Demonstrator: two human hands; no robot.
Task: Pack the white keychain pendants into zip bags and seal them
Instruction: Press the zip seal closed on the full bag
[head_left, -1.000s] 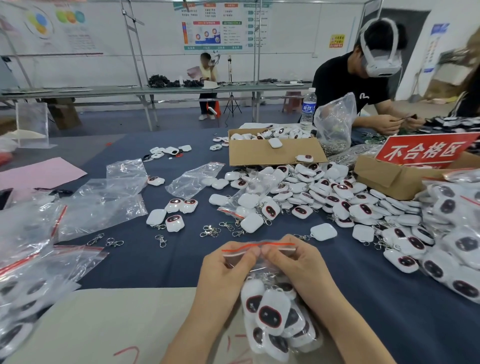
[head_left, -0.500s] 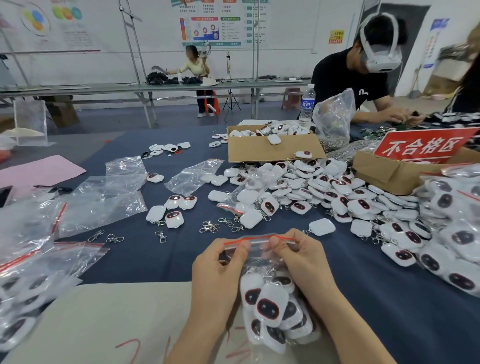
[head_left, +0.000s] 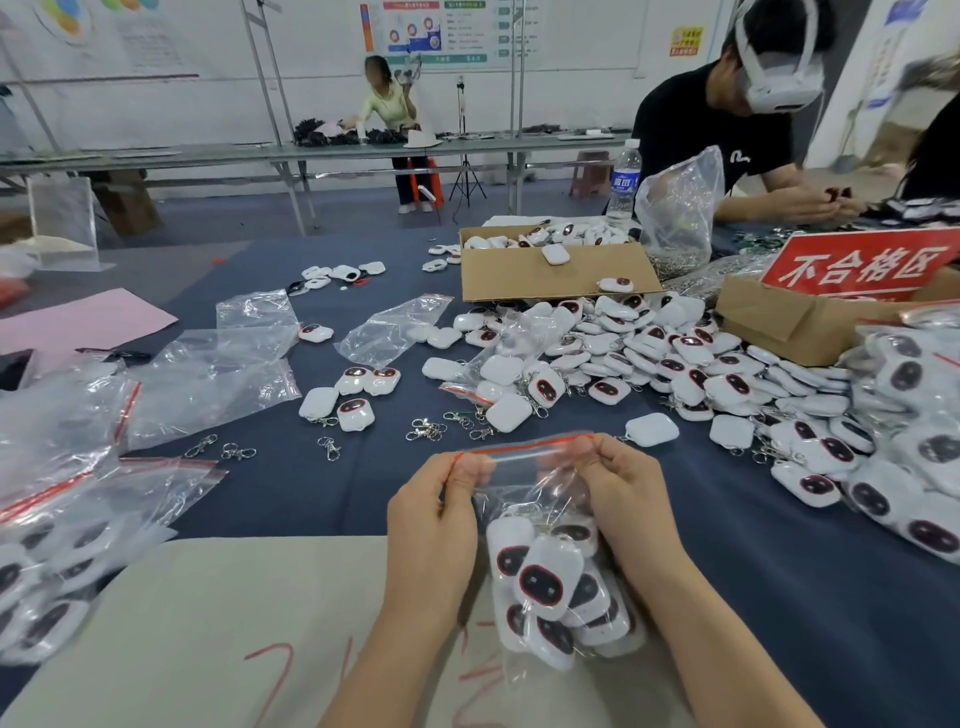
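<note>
Rightward, red sign (head_left: 857, 267) reads 不合格区; zip bag (head_left: 524, 470) pinched.

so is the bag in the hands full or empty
Full: white pendants crowd the bag below its red zip strip, which the left hand and right hand pinch at either end.

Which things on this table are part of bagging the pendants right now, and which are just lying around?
Belongs to the job:
left hand and right hand, both pinching the zip bag at its red-striped top
white pendants inside that bag
pile of loose pendants
empty zip bags

Just lying about:
water bottle
pink sheet
red sign
loose metal clips
</note>
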